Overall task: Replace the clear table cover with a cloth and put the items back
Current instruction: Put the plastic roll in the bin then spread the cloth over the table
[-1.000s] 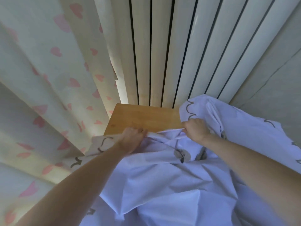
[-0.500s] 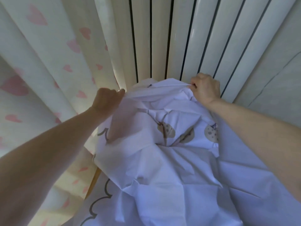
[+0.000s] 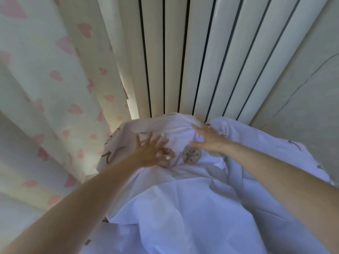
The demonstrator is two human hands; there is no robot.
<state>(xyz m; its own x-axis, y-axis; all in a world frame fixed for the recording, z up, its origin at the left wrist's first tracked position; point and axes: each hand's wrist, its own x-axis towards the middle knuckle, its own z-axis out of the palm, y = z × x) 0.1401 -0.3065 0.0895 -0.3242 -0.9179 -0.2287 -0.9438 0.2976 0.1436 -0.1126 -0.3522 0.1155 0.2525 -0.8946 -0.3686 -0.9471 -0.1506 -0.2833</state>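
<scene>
Lying rumpled, white cookie-print cloth [image 3: 183,208] under left hand [image 3: 148,153] and right hand [image 3: 209,140], fingers [image 3: 199,128] spread flat.

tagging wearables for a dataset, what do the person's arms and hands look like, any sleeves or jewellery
Both arms are bare: no sleeve shows on the left forearm or the right forearm up to the frame edge. No watch, bracelet or glove shows on the left hand or the right hand, and no ring is visible. The left hand's visible fingernails look short and pale.

Cloth [image 3: 183,208] before radiator [image 3: 183,61], curtain [image 3: 55,88] left, both hands on cloth
</scene>
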